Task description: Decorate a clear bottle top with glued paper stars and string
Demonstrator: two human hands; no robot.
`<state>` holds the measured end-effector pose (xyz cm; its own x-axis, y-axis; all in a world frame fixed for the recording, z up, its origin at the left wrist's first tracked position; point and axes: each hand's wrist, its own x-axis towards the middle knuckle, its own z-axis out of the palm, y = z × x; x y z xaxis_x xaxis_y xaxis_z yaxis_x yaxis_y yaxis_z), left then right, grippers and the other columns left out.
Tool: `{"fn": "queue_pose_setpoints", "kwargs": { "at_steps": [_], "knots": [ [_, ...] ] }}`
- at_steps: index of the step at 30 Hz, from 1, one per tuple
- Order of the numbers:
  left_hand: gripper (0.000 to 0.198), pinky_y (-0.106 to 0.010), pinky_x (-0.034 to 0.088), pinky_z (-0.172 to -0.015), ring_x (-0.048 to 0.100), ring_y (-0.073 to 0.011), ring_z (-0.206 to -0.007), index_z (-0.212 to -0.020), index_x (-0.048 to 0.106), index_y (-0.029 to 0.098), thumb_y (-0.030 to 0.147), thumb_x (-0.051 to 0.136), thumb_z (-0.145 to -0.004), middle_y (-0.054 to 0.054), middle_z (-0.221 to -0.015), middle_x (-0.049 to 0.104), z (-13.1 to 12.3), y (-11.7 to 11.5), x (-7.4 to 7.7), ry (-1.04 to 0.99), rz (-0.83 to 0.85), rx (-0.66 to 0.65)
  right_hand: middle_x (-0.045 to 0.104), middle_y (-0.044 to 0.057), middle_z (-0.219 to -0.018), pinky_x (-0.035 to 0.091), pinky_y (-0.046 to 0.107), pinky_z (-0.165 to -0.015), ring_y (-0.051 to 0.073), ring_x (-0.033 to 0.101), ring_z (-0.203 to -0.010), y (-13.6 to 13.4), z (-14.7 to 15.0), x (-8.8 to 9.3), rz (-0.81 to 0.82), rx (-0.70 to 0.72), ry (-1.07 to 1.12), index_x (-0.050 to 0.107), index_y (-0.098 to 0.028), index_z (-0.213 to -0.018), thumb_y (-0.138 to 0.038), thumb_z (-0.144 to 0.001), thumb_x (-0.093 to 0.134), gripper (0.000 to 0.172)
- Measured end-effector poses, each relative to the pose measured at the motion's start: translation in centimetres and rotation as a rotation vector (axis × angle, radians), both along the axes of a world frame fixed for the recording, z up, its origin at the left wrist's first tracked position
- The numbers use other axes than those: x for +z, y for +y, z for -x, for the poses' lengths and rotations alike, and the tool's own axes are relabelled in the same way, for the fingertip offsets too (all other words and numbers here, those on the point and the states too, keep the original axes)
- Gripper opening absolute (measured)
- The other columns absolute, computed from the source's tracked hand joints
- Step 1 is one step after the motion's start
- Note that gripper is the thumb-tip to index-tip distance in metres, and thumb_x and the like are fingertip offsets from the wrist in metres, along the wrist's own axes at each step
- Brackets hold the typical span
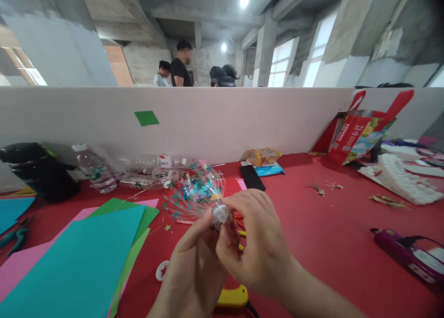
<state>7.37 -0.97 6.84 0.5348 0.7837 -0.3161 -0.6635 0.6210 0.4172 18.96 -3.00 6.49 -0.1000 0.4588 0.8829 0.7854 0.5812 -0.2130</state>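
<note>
Both of my hands close around the neck of a cut plastic bottle (221, 215) near the middle of the red table. Its silvery, see-through neck end faces me. Beyond the neck, the bottle's body fans out in thin see-through strips (183, 207) dotted with green, blue and pink bits. My left hand (197, 267) grips the neck from the left and below, thumb along its side. From the right, my right hand (260, 239) pinches the neck end between thumb and fingers. Under my hands lies a yellow-handled tool (233, 297), partly hidden.
Coloured paper sheets (79, 253) and green-handled pliers (17, 235) lie left. A black flask (38, 172), a water bottle (95, 170) and a phone (252, 177) line the white partition (208, 124). A purple device (405, 255) and a red bag (360, 133) are right.
</note>
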Motion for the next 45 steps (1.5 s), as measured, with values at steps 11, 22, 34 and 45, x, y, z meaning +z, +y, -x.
{"fn": "queue_pose_setpoints", "kwargs": {
  "at_steps": [11, 22, 34, 45],
  "knots": [
    [0.016, -0.029, 0.057, -0.075, 0.07, -0.0204, -0.078, -0.087, 0.074, 0.013, 0.021, 0.06, -0.086, -0.007, -0.079, 0.072, 0.6, 0.2, -0.4, 0.015, -0.015, -0.065, 0.061, 0.005, -0.089, 0.045, 0.037, -0.074, 0.02, 0.052, -0.079, -0.1, -0.2, 0.3, 0.047, 0.028, 0.011, 0.047, -0.014, -0.111, -0.006, -0.072, 0.05, 0.04],
    [0.018, -0.029, 0.058, -0.076, 0.071, -0.02, -0.078, -0.085, 0.076, 0.013, 0.016, 0.058, -0.086, -0.008, -0.081, 0.074, 0.4, -0.4, 0.0, 0.028, -0.004, -0.004, 0.062, 0.008, -0.09, 0.046, 0.038, -0.071, 0.021, 0.053, -0.079, 0.1, -0.1, -0.1, -0.038, 0.019, 0.038, 0.048, -0.013, -0.112, -0.006, -0.075, 0.049, 0.038],
    [0.016, -0.022, 0.057, -0.074, 0.07, -0.0182, -0.084, -0.078, 0.073, 0.018, 0.02, 0.082, -0.065, -0.002, -0.081, 0.073, 0.0, 0.7, -0.6, 0.271, -0.48, 0.334, 0.064, 0.007, -0.098, 0.051, 0.039, -0.076, 0.021, 0.058, -0.089, 1.5, 0.1, -1.2, -0.105, 0.109, 0.161, 0.046, -0.019, -0.115, -0.01, -0.082, 0.052, 0.034],
    [0.027, -0.023, 0.054, -0.081, 0.069, -0.0202, -0.097, -0.087, 0.076, 0.023, 0.023, 0.085, -0.061, -0.002, -0.089, 0.075, 0.4, 1.8, -0.6, 0.44, -0.585, 0.349, 0.057, 0.004, -0.094, 0.05, 0.032, -0.076, 0.017, 0.056, -0.085, 2.7, 0.0, -2.4, -0.055, 0.182, 0.38, 0.047, -0.021, -0.111, -0.007, -0.077, 0.054, 0.038]
  ]
}}
